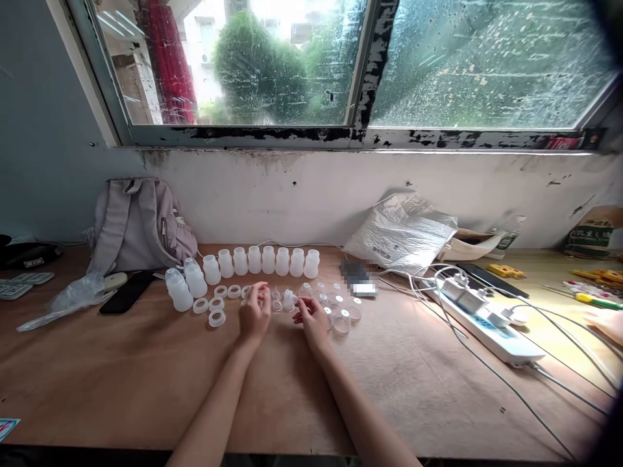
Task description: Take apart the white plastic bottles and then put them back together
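Frosted white small bottles (268,261) stand in a curved row at the back, without caps. My left hand (255,316) is over the row of white screw rings (234,292), its fingers loosely bent and apart, with no object clearly held. My right hand (313,319) has its fingers drawn together at the side of a translucent ribbed ring piece (289,300), seemingly gripping its edge. Small clear teats (276,298) lie between the hands. To the right of my right hand sit several clear dome caps (341,322).
A grey backpack (139,224), a black phone (127,293) and a plastic bag (78,296) are at the left. On the right lie a silver bubble bag (402,232) and a white power strip (487,327) with tangled cables. A wall and window rise behind the table (121,389).
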A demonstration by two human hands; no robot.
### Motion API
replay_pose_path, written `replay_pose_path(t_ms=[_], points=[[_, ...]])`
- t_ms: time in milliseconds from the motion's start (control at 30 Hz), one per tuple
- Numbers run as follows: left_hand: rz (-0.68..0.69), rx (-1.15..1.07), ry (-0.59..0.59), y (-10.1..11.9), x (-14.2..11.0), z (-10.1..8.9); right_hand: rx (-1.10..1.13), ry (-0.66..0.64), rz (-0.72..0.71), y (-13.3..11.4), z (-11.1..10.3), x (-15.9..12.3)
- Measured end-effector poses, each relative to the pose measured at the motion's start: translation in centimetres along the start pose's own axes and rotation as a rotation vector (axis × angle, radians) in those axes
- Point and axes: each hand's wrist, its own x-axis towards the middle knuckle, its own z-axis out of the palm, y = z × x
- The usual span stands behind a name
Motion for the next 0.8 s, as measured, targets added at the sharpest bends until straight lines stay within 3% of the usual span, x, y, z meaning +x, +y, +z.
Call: replay_pose_path(t_ms=[100,200,300,400,533,700,800], points=[[-0.132,0.232,0.006,-2.2,2.7,-2.3,-0.039,-0.009,0.007,0.3,0.1,0.1],[-0.215,0.437,-0.063,-4.3,5.7,-4.1,-0.091,-0.045,-0.013,0.3,0.4,0.0],[-0.285,0.596,-0.131,-5.5,8.3,-5.1,-0.127,-0.067,-0.025,0.3,0.6,-0.1],[-0.324,0.68,-0.277,-5.9,10.0,-5.4,-0.148,-0.064,-0.031,0.3,0.6,-0.1],[-0.358,0.738,-0.386,-6.4,11.3,-5.7,-0.166,-0.036,-0.022,0.3,0.4,-0.1],[-0.319,0.755,-0.335,-6.9,11.3,-6.0,-0.186,-0.032,-0.031,0.1,0.4,0.0],[-0.26,0.756,-0.285,-6.1,10.3,-6.5,-0.191,-0.031,-0.041,0.1,0.4,-0.1]])
